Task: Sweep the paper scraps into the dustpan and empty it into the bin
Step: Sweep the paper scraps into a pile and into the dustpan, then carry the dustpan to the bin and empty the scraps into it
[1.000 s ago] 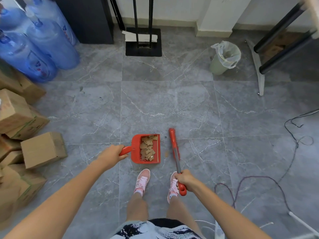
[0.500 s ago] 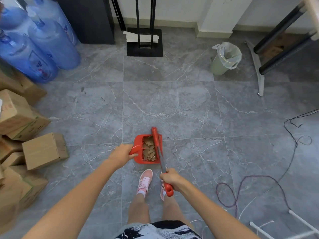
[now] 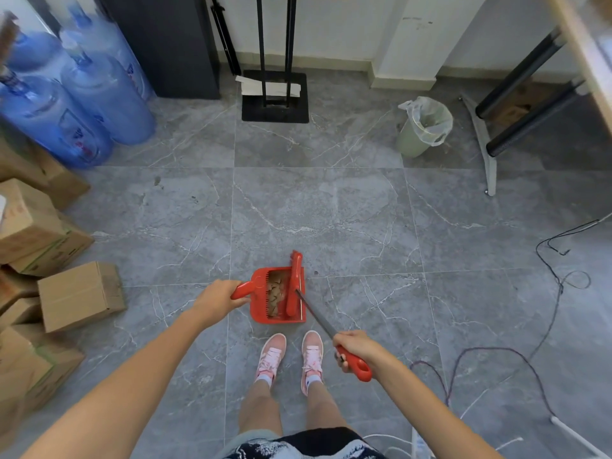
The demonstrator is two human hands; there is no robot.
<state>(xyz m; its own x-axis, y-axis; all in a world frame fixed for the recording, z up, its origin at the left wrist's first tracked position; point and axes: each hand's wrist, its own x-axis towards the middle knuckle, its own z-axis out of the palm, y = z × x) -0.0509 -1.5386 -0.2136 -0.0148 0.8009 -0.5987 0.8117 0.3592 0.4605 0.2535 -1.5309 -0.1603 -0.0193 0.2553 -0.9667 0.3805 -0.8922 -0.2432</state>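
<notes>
In the head view, the left hand (image 3: pixel 220 298) sits just left of centre, its fingers curled tight around the short red handle of the dustpan (image 3: pixel 261 313). The dustpan is held level a little below the middle of the frame, above the grey tiled floor (image 3: pixel 331 210) and just ahead of a pair of pink shoes (image 3: pixel 291 354). Brown paper scraps (image 3: pixel 275 294) lie heaped inside the pan, toward its left half.

The right hand (image 3: pixel 356 349), lower right of centre, is wrapped in a closed fist around the red grip of the brush (image 3: pixel 294 286). The brush's thin metal shaft runs diagonally up and left from that fist, and its red head rests upright along the right side of the pan, just beside the scraps, with its tip poking past the pan's far edge.

The bin (image 3: pixel 424 127), pale green and lined with a clear plastic bag, stands in the upper right of the frame, well apart from the dustpan. Blue water bottles (image 3: pixel 96 94) crowd the upper left corner, with cardboard boxes (image 3: pixel 79 294) stacked along the left edge. A black stand base (image 3: pixel 275 97) sits at top centre against the wall, and loose cables (image 3: pixel 559 293) trail across the floor on the right side.
</notes>
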